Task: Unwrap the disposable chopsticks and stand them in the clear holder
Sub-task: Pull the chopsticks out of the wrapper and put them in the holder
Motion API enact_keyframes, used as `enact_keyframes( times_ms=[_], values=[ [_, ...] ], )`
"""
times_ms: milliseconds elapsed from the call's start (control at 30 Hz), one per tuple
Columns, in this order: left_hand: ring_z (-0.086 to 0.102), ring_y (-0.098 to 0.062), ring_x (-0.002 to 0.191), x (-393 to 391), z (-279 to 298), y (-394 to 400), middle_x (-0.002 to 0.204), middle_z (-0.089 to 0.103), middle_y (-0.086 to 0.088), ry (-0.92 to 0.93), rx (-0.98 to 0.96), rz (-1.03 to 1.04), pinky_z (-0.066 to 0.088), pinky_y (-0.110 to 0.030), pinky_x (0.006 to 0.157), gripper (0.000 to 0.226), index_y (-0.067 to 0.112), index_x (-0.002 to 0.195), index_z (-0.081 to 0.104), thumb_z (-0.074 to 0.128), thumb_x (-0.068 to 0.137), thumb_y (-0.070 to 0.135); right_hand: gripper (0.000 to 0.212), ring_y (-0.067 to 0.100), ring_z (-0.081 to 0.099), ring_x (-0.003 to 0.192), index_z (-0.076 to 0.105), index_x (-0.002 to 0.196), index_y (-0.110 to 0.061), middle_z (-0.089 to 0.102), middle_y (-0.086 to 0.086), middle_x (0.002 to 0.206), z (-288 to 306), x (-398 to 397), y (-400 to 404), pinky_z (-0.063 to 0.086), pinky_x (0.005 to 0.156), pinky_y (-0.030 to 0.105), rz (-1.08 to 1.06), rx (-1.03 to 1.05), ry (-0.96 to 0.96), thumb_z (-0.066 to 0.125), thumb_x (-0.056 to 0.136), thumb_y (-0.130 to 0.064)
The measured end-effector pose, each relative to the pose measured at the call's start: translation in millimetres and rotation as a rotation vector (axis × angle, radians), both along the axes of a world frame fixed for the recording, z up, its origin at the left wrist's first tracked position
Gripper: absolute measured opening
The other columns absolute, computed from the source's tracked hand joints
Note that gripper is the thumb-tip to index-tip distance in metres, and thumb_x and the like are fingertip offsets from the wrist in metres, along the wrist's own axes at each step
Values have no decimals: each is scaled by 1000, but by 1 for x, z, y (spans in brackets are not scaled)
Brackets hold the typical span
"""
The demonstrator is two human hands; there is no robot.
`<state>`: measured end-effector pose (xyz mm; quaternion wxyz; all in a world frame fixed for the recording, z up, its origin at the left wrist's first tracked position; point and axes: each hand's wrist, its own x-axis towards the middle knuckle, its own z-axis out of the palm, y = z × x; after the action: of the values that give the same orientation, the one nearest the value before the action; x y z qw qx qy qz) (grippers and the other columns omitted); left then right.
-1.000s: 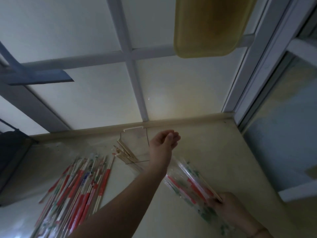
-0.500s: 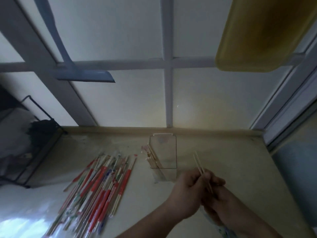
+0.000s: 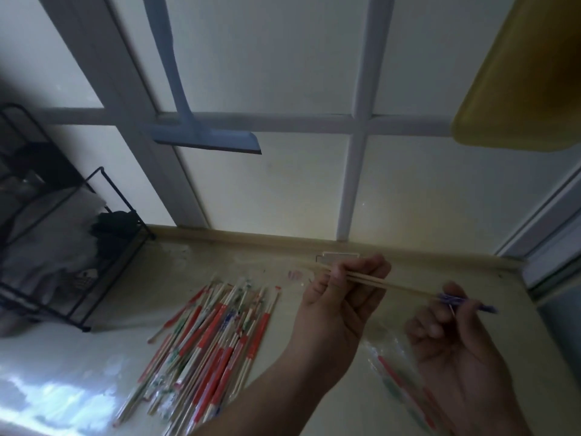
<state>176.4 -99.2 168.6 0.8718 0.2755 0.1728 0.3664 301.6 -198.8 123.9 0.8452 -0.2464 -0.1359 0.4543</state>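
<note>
Two bare chopsticks (image 3: 371,281) run between the hands above the counter (image 3: 408,325): the left hand (image 3: 338,297) grips them near their far end with fingers and thumb curled round them, and the right hand (image 3: 452,338) pinches the purple wrapper (image 3: 462,301) that covers only their other tips. The pair is nearly free, so the last tug is, I judge, where trouble could start. If the right hand pulls at an angle to the sticks, the thin wood may bend or the pair may split apart in the left hand's grip, and one stick could drop among the wrapped chopsticks (image 3: 207,350) heaped toward the counter's left side, where a bare one would be hard to tell apart. The clear holder (image 3: 338,254) sits at the back edge of the counter, almost wholly hidden behind the left hand, with only its top rim showing; being transparent and hidden, it is easy to misjudge, and a stick end brought in too low may knock its wall and tip it along with whatever it holds. Crumpled empty wrappers (image 3: 405,391) lie on the counter under the right hand near the front edge; another dropped loosely could slide off. Dim light across the counter makes each of these slips likelier.
</note>
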Motion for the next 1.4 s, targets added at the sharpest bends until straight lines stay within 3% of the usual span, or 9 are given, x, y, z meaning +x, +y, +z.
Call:
enact_keyframes(
  times_ms=[100, 200, 333, 567, 700, 833, 1000, 1167, 1400],
  values=[
    [67, -27, 110, -7, -6, 0, 113, 71, -15, 8, 7, -21, 56, -34, 89, 37, 14, 85, 77, 43, 96, 25, 27, 15, 60, 69, 72, 96, -13, 66, 3, 83, 0, -2, 7, 53, 64, 27, -81, -88, -139, 72, 78, -33],
    [68, -28, 109, -14, -6, 16, 108, 73, -13, 94, 224, 9, 54, -37, 93, 35, 19, 87, 78, 44, 97, 25, 39, 14, 64, 69, 72, 81, -15, 69, 4, 80, 0, 4, 6, 56, 65, 23, -166, -243, -282, 91, 52, -31],
    [70, -26, 103, -12, 9, 49, 102, 74, -11, 352, 704, -7, 55, -42, 94, 25, 12, 94, 69, 45, 96, 17, 21, 10, 64, 101, 69, 99, -32, 70, -2, 110, 10, 10, 11, 46, 81, 5, -460, -740, -927, 72, 84, -18],
    [51, -10, 56, 13, 30, 67, 66, 57, -1, 788, 1501, -295, 40, -27, 57, 21, -1, 86, 64, 50, 99, 7, 33, 13, 49, 111, 71, 109, -13, 61, -6, 110, 62, 0, 56, 32, 97, 8, -508, -451, -1742, 53, 90, -34],
    [59, -5, 60, 9, 34, 80, 66, 62, 1, 801, 1533, -302, 49, -24, 61, 22, 4, 85, 65, 57, 98, 19, 26, 15, 53, 99, 73, 98, -12, 63, 0, 96, 62, 2, 60, 38, 88, 9, -572, -430, -1689, 56, 90, -30],
    [66, -10, 110, -13, 28, 99, 122, 69, -3, 761, 1376, -70, 54, -33, 97, 30, 11, 124, 65, 56, 98, 25, 14, 4, 64, 81, 66, 90, -19, 68, -6, 85, 57, 4, 57, 49, 74, 11, -482, -397, -1366, 57, 93, -28],
    [70, -20, 90, -48, -26, 99, 94, 73, -4, 712, 750, 541, 56, -38, 83, 22, 15, 98, 68, 50, 98, 1, 17, 7, 66, 73, 66, 90, -22, 67, -7, 76, 38, 8, 53, 52, 68, 14, -464, -421, -1338, 55, 92, -34],
    [63, -9, 101, -68, -85, 72, 119, 63, 5, 970, 680, 337, 57, -40, 86, 46, 34, 115, 56, 51, 91, -5, 17, -1, 64, 74, 63, 89, -18, 65, -9, 78, 28, 8, 58, 48, 68, 7, -487, -384, -1430, 54, 93, -32],
    [48, 6, 117, -57, -113, 37, 136, 41, 26, 1011, 781, 95, 46, -21, 93, 72, 42, 141, 30, 70, 85, 20, 18, 11, 70, 72, 64, 91, -24, 69, -9, 83, 9, 19, 67, 59, 70, 29, -525, -416, -1202, 55, 94, -39]
  ],
)
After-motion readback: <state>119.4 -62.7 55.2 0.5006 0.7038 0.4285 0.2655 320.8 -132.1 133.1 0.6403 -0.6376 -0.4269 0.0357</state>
